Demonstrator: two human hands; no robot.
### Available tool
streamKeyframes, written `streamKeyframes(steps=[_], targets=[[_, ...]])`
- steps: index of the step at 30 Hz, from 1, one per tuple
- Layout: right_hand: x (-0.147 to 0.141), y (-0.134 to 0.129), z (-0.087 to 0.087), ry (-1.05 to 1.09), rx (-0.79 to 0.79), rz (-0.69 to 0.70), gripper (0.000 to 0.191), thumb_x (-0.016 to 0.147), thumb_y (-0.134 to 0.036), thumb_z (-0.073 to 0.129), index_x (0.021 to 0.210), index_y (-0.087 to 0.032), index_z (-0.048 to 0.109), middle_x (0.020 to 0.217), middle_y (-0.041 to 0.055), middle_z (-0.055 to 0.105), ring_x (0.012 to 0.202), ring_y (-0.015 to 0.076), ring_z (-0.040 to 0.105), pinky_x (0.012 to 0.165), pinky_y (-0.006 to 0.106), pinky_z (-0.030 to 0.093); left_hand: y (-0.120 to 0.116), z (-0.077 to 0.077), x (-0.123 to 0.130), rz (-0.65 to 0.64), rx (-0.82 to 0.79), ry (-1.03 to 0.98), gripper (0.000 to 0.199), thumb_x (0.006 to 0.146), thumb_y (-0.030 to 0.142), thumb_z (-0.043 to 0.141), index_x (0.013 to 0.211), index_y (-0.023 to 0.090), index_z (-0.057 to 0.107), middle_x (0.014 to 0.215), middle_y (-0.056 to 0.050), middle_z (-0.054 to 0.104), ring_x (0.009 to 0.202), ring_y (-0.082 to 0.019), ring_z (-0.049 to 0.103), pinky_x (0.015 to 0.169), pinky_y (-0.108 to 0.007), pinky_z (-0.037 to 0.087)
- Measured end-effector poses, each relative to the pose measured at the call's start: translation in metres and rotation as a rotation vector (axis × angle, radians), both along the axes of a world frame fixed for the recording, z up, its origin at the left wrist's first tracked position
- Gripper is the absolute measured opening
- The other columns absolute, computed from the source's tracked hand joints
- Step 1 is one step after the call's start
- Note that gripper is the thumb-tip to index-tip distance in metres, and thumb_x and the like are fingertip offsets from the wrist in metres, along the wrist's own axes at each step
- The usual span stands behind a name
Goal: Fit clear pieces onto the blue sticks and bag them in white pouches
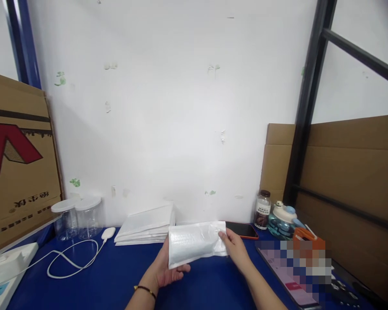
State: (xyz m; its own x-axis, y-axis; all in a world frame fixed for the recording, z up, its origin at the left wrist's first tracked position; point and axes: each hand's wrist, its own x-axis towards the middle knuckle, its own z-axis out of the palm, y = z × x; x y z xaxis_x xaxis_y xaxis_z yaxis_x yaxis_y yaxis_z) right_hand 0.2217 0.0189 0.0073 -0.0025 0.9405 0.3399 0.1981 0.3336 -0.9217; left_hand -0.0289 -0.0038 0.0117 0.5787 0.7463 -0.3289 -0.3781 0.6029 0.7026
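Note:
A white padded mailer envelope point(197, 244), with a glossy, quilted-looking surface, is held up in front of me above the blue tabletop. My left hand point(173, 267) supports its left end from below and behind, fingers curled under it. At the other end, my right hand point(234, 247) pinches the envelope's right edge, thumb on the near face. Whatever may be inside the envelope is hidden. Behind it, a stack of similar white envelopes point(145, 226) lies against the wall.
Two clear lidded jars point(89, 219), a white cable with a charger puck point(108, 234) and a power strip point(11, 267) are on the left. To the right are a phone point(245, 230), a brown-capped bottle point(263, 211), a teal water bottle point(281, 221) and a partly blurred tablet-like device point(278, 271).

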Motion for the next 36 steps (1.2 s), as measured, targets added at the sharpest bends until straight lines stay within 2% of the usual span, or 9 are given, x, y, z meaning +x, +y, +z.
streamKeyframes(steps=[5, 8, 14, 18, 22, 26, 30, 32, 36], targets=[[0.011, 0.017, -0.030, -0.067, -0.102, -0.144, 0.039, 0.077, -0.053, 0.047, 0.088, -0.018, 0.058, 0.050, -0.0036, 0.053, 0.032, 0.0127, 0.045, 0.033, 0.022, 0.031, 0.011, -0.014, 0.009, 0.417, 0.114, 0.178, 0.040, 0.071, 0.047, 0.064, 0.092, 0.015, 0.053, 0.062, 0.001, 0.059, 0.052, -0.010, 0.059, 0.043, -0.015, 0.041], [0.014, 0.023, -0.040, -0.039, -0.095, -0.199, 0.033, 0.077, -0.046, 0.048, 0.097, -0.020, 0.052, 0.057, -0.0038, 0.054, 0.034, 0.0123, 0.046, 0.034, 0.023, 0.034, 0.013, -0.021, 0.014, 0.480, 0.219, 0.198, 0.031, 0.068, 0.028, 0.071, 0.090, 0.014, 0.052, 0.071, -0.002, 0.062, 0.064, -0.011, 0.062, 0.059, -0.020, 0.047], [0.013, 0.032, -0.047, -0.016, 0.052, -0.252, 0.042, 0.074, -0.040, 0.054, 0.110, -0.020, 0.049, 0.098, 0.0081, 0.059, 0.070, 0.0199, 0.060, 0.061, 0.034, 0.051, 0.015, -0.022, 0.017, 0.570, 0.272, 0.103, 0.059, 0.065, 0.016, 0.071, 0.118, 0.020, 0.047, 0.103, -0.006, 0.062, 0.106, -0.015, 0.054, 0.095, -0.025, 0.037], [0.013, 0.041, -0.058, -0.105, 0.154, -0.241, 0.037, 0.076, -0.035, 0.052, 0.107, -0.017, 0.058, 0.122, 0.0127, 0.049, 0.099, 0.0235, 0.056, 0.087, 0.037, 0.046, 0.018, -0.035, 0.024, 0.624, 0.232, 0.164, 0.080, 0.065, 0.015, 0.067, 0.134, 0.024, 0.028, 0.119, -0.009, 0.053, 0.117, -0.018, 0.045, 0.096, -0.027, 0.036], [0.012, 0.042, -0.066, -0.364, 0.116, -0.208, 0.038, 0.075, -0.023, 0.046, 0.110, -0.018, 0.060, 0.127, 0.0087, 0.050, 0.114, 0.0233, 0.047, 0.098, 0.039, 0.037, 0.014, -0.036, 0.031, 0.642, 0.442, 0.581, 0.057, 0.068, 0.017, 0.060, 0.122, 0.016, 0.042, 0.115, -0.012, 0.053, 0.105, -0.021, 0.053, 0.089, -0.030, 0.041], [0.010, 0.034, -0.059, -0.620, 0.133, -0.350, 0.042, 0.072, -0.017, 0.045, 0.110, -0.028, 0.061, 0.125, 0.0032, 0.052, 0.108, 0.0244, 0.049, 0.091, 0.043, 0.038, 0.004, -0.012, 0.020, 0.727, 0.951, 1.207, 0.029, 0.071, 0.018, 0.050, 0.099, 0.016, 0.052, 0.097, -0.008, 0.056, 0.092, -0.020, 0.055, 0.087, -0.034, 0.041], [0.010, 0.031, -0.052, -0.623, 0.200, -0.505, 0.040, 0.069, -0.017, 0.045, 0.104, -0.023, 0.062, 0.115, 0.0073, 0.052, 0.102, 0.0243, 0.051, 0.084, 0.037, 0.041, 0.011, 0.009, -0.012, 0.900, 1.041, 1.630, 0.049, 0.071, 0.017, 0.050, 0.120, 0.019, 0.044, 0.125, -0.010, 0.046, 0.117, -0.024, 0.041, 0.096, -0.039, 0.035], [0.009, 0.031, -0.052, -0.605, 0.228, -0.510, 0.037, 0.069, -0.018, 0.044, 0.101, -0.022, 0.063, 0.111, 0.0074, 0.052, 0.101, 0.0235, 0.052, 0.082, 0.035, 0.041, 0.024, 0.012, -0.031, 0.824, 1.003, 1.786, 0.058, 0.072, 0.017, 0.049, 0.128, 0.022, 0.039, 0.139, -0.007, 0.035, 0.128, -0.025, 0.027, 0.100, -0.040, 0.030], [0.008, 0.030, -0.051, -0.577, 0.258, -0.507, 0.033, 0.070, -0.018, 0.043, 0.097, -0.021, 0.063, 0.108, 0.0070, 0.052, 0.096, 0.0224, 0.053, 0.080, 0.035, 0.042, 0.048, 0.019, -0.059, 0.555, 1.043, 1.929, 0.045, 0.079, 0.016, 0.040, 0.122, 0.024, 0.048, 0.134, -0.003, 0.045, 0.126, -0.021, 0.034, 0.102, -0.040, 0.027]])
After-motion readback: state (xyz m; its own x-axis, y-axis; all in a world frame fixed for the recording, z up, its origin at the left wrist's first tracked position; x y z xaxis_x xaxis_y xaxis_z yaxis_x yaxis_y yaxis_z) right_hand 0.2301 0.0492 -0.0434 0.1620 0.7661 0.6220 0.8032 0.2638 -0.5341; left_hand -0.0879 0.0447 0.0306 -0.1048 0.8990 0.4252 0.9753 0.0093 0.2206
